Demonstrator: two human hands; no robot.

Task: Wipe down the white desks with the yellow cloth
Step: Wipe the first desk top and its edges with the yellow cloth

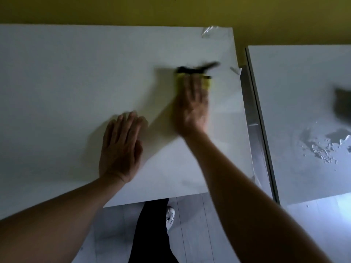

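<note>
The right hand (191, 105) lies spread over a small yellow cloth (206, 84), fingers straight and a little apart, pressing it flat against the top of the large white desk (66, 73); the hand is blurred, so how the thumb sits cannot be made out. Only the edges of the cloth show, peeking out past the fingertips on the far side, with a dark, smeared strip (197, 68) right at its far edge that is too blurred to identify. The cloth sits toward the right end of this desk, nearer the back than the front. The left hand (121, 147) rests palm down on the same desk, closer to the near edge, fingers straight and close together, holding nothing, well apart from the cloth. A scrap of clear plastic film (209, 32) clings to the desk's far right corner. Across a narrow gap to the right stands a second white desk (296, 76), its surface carrying a patch of small white crumbs (322, 150) and a dark blurred shape (342, 105) at the frame's edge. A mustard-yellow wall (171, 10) runs behind both. Below the near edge, over pale grey floorboards (195, 224), a black trouser leg (152, 230) and a white shoe (170, 217) are visible.
</note>
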